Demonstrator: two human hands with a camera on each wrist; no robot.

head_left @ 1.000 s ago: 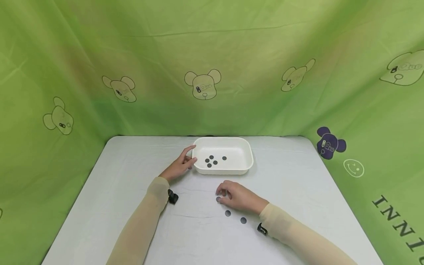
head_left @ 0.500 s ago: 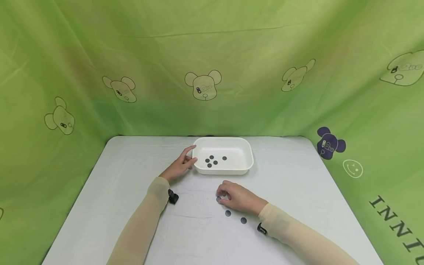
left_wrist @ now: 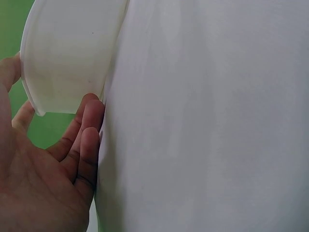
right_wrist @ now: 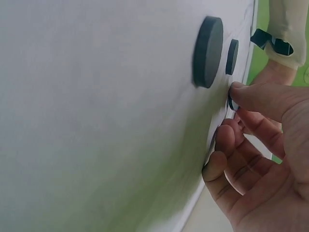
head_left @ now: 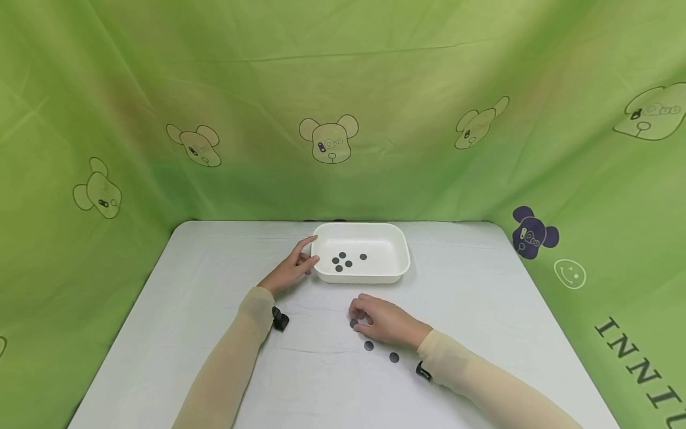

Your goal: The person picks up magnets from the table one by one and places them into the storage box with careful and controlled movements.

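Observation:
My left hand (head_left: 289,271) is at the left end of a white rectangular tray (head_left: 399,250), its thumb and index finger touching the rim. The left wrist view shows the other fingers low beside the tray's outer wall (left_wrist: 72,63), their backs close to the tablecloth. Several small dark discs lie flat inside the tray. Nearer the front, my right hand (head_left: 391,322) pinches a dark round disc (head_left: 354,323) at the tabletop with thumb and index finger. In the right wrist view the thumb partly covers this disc (right_wrist: 232,101).
Two more dark discs, one (head_left: 368,345) and another (head_left: 393,357), lie on the white-covered table (head_left: 321,381) in front of my right hand. Green printed curtains (head_left: 246,179) hang behind the table and along both sides.

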